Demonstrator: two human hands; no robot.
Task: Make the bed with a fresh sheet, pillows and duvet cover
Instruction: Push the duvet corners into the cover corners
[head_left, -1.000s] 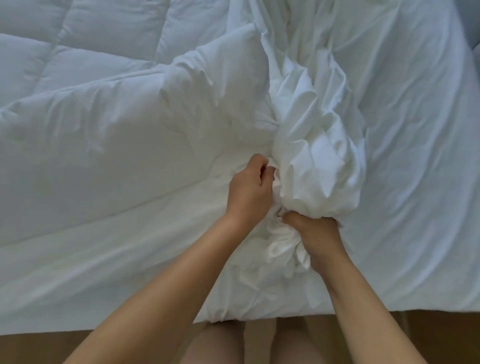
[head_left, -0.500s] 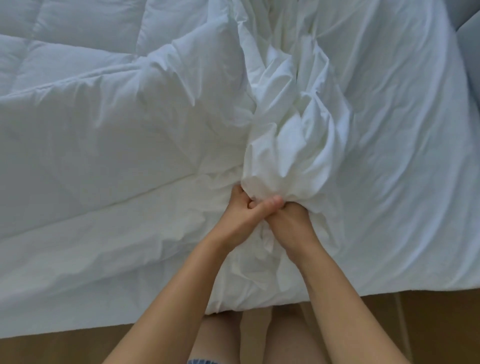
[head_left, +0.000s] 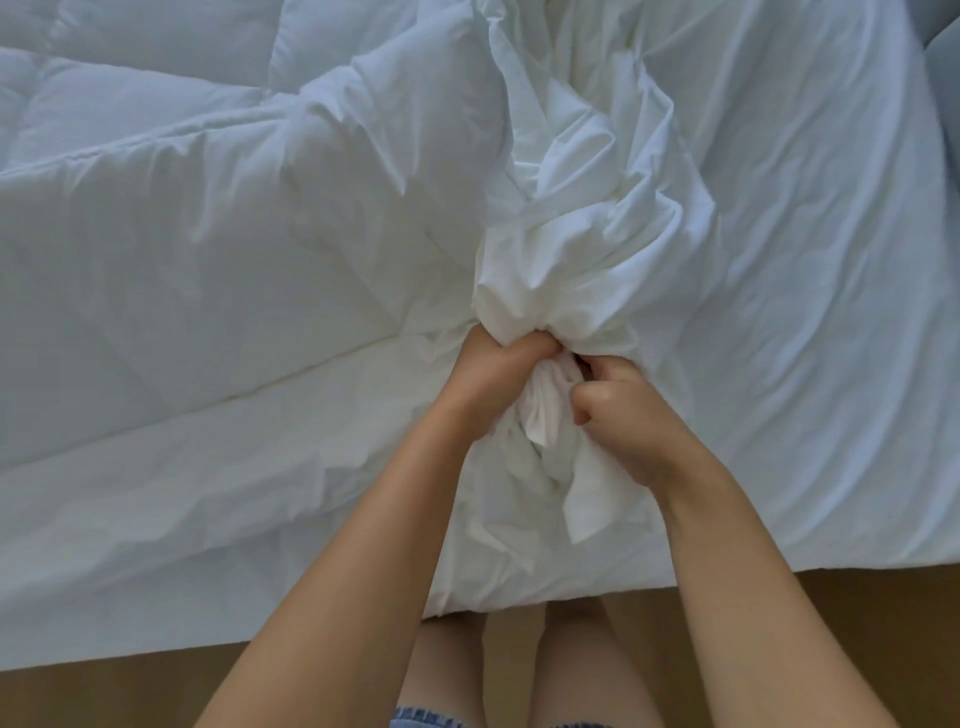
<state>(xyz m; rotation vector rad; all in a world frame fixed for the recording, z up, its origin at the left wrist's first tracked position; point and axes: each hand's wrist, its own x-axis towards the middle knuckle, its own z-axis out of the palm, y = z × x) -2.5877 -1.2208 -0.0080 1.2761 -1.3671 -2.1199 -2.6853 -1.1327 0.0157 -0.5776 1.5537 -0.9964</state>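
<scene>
Left hand (head_left: 493, 374) and right hand (head_left: 628, 421), side by side, both clenched on bunched cover (head_left: 587, 244) atop duvet (head_left: 171, 270), near its front edge. Grip gathers loose fabric, likely to find opening before feeding duvet in.

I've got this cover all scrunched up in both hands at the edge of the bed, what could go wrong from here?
1. The duvet cover is wadded tightly between your left hand and right hand, so you could lose track of its corner and feed it on twisted.
2. The quilted duvet reaches the bed's near edge, just above the floor; a hard tug toward you might drag it off.
</scene>
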